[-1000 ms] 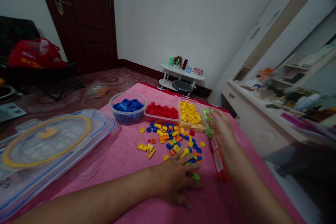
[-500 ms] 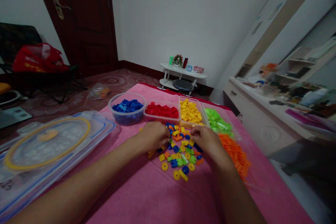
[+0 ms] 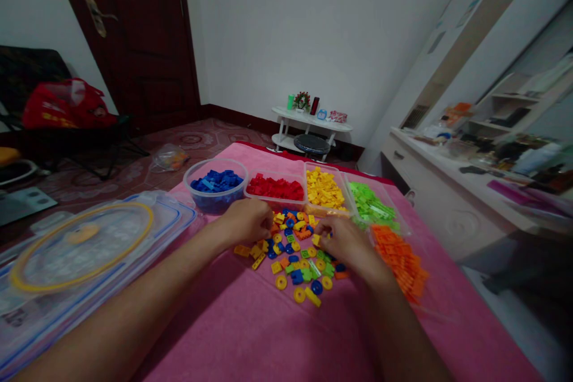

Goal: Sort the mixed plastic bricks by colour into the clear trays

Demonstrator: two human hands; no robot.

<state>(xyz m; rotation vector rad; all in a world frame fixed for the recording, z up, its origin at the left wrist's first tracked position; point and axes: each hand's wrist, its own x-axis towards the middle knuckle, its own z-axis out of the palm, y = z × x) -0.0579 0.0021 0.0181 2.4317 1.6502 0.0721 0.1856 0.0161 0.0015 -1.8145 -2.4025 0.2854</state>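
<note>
A loose pile of mixed toy building bricks point(image 3: 306, 274) in yellow, blue, orange and green lies on the pink cloth, with small yellow and blue wheel-like rings among them. At the pile's left edge is my left hand point(image 3: 248, 221), its fingers curled down; whatever they hold is hidden. On the other side, my right hand point(image 3: 344, 242) pinches a yellow brick point(image 3: 316, 240) at its fingertips, over the pile. Behind the hands stand clear tubs of blue bricks point(image 3: 217, 181), red bricks point(image 3: 275, 187), yellow bricks point(image 3: 324, 188) and green bricks point(image 3: 372, 203). Orange bricks point(image 3: 400, 262) fill a clear tray right of my right wrist.
Stacked clear lids point(image 3: 174, 209) with blue and yellow seals lie at the left. The pink cloth point(image 3: 250, 334) covers the table. Farther off are a low white stand point(image 3: 286, 112), a round dark stool point(image 3: 312, 143) and a cluttered dresser point(image 3: 447, 182) to the right.
My left hand has moved left, uncovering more yellow and blue pieces. My right hand has shifted slightly left, and a yellow brick now shows at its fingertips.
</note>
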